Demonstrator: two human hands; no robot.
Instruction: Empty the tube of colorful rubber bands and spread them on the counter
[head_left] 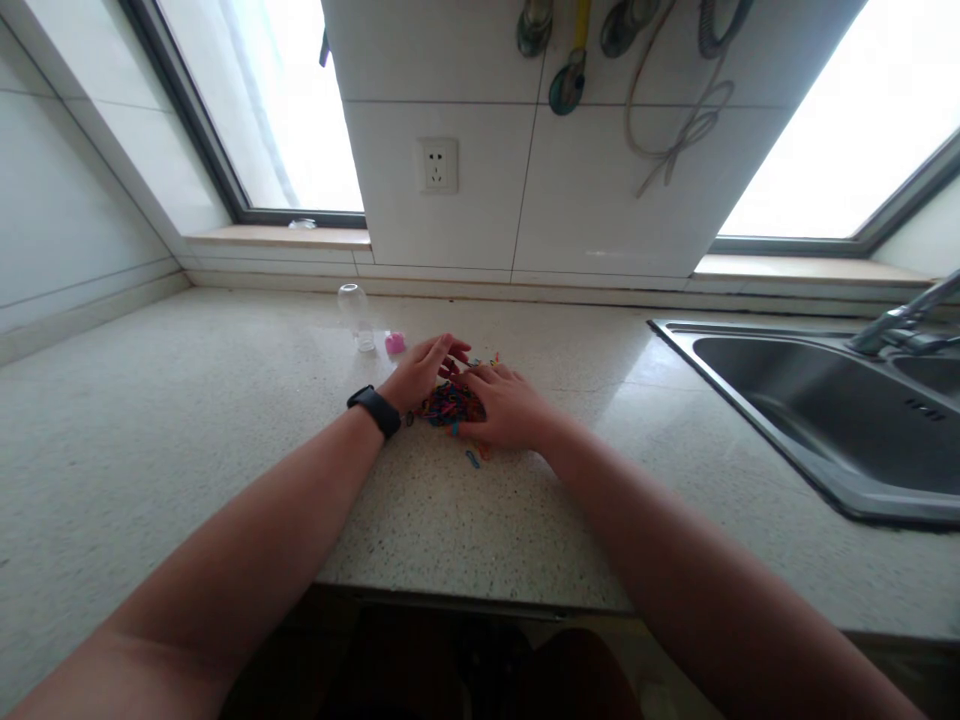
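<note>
A pile of small colourful rubber bands (450, 405) lies on the speckled countertop (480, 530), between my two hands. My left hand (429, 370) curves round the pile's left and far side, its fingers apart. On the right, my right hand (506, 405) lies with spread fingers against the pile and covers part of it. A few loose bands, one of them blue (472, 459), are scattered near my right hand. Beyond my left hand stand a clear plastic bottle (355, 318) and a pink cap (394, 343).
A steel sink (750, 420) with a faucet (900, 325) is set into the counter on the right. The tiled wall at the back carries a socket (437, 166), pipes and a hanging cord (686, 135). The counter's front edge runs below my forearms.
</note>
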